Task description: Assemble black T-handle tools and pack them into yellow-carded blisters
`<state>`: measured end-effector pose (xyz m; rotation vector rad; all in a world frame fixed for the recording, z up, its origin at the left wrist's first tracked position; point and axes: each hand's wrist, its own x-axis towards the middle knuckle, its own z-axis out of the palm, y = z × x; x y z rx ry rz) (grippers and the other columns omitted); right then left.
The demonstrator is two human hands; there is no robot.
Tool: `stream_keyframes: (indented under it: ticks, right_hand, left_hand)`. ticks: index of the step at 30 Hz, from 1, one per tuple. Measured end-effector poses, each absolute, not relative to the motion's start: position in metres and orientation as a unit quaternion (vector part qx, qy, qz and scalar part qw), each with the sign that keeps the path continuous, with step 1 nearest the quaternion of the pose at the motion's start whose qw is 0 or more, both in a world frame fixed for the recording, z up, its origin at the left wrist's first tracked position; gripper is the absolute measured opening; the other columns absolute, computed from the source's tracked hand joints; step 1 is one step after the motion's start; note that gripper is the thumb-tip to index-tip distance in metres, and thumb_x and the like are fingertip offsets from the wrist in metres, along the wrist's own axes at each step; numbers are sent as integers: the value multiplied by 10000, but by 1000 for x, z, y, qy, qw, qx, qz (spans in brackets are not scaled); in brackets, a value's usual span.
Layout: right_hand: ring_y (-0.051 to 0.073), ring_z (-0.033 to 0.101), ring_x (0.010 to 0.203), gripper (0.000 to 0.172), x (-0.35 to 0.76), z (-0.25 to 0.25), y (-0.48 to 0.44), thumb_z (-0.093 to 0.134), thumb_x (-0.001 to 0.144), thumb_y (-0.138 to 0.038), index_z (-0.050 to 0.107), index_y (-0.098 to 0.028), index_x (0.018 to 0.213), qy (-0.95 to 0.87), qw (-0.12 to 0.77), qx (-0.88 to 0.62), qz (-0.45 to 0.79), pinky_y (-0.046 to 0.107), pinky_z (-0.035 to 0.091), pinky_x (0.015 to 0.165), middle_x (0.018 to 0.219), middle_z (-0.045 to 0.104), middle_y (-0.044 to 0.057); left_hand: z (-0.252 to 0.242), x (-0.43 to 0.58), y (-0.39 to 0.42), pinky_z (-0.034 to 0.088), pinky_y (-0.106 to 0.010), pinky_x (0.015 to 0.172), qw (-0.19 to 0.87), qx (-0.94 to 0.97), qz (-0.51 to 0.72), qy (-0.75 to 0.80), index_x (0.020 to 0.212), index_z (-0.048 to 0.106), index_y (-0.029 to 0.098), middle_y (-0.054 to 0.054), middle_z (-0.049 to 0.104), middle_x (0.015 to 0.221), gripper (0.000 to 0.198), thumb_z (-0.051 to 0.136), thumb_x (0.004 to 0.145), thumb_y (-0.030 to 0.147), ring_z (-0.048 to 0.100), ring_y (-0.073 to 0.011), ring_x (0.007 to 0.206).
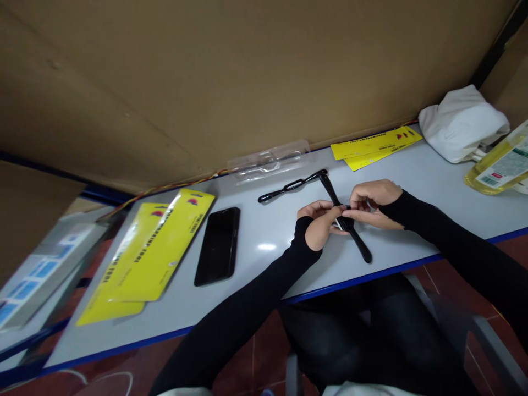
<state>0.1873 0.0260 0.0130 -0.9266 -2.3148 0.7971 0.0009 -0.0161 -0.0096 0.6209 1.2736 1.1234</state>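
1. The counter [259,225] is carrying everything, and I am working near its front edge, probably for easy reach.
2. Yellow cards [165,253] are lying overlapped at my left, seemingly to stay out from under my arms.
3. One long black tool [347,224] is slanting over the counter before me, its ends jutting past my hands.
4. A similar black tool [278,192] is lying just beyond, likely parked within reach.
5. My left hand [322,226] is grasping the first tool's middle, apparently steadying it.
6. My right hand [381,195] is meeting that middle; whether this grip is pinching anything, I cannot tell.
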Motion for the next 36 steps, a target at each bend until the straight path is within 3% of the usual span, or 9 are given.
stream_keyframes:
  ticks: [8,14,17,24,31,36]
  right_hand:
    - [85,452,539,271,182,19,20,774,810,-382,650,-178,682,-771,250,-417,410,235,367,533,603,585,-26]
    - [64,441,508,143,180,18,21,752,744,-285,668,-172,768,-717,256,-461,456,218,355,509,663,625,-28]
    - [61,445,491,102,181,20,22,711,772,-265,691,-166,761,-731,254,-440,456,219,362,509,646,630,-22]
    - [72,474,504,182,190,23,23,726,854,-299,638,-173,757,-777,242,-382,437,216,361,503,651,631,-20]
    - [73,469,514,146,193,21,25,624,994,-305,586,-196,904,-827,197,-331,409,217,318,532,684,578,-59]
    - [107,467,621,97,197,16,31,566,1025,-268,609,-203,968,-883,171,-276,340,238,360,621,744,604,-31]
  left_hand:
    - [-10,1,-16,665,-354,524,620,287,487,544,718,632,134,-21,700,632,381,955,525,195,715,-202,565]
    - [-10,2,-16,647,-328,492,623,291,481,543,718,631,127,-4,662,596,445,992,471,207,686,-182,547]
    - [-11,2,-17,643,-335,481,622,293,482,543,719,635,124,-15,678,608,453,993,453,204,689,-190,540]
    - [-9,2,-18,661,-333,519,616,301,482,545,728,643,125,-17,690,632,353,952,565,180,719,-195,572]
    - [-2,5,-19,631,-292,475,611,287,478,562,725,653,112,-12,674,594,228,865,642,123,672,-159,515]
    - [-2,5,-19,625,-297,466,616,283,469,566,716,611,128,-51,707,614,210,817,680,111,698,-186,540]
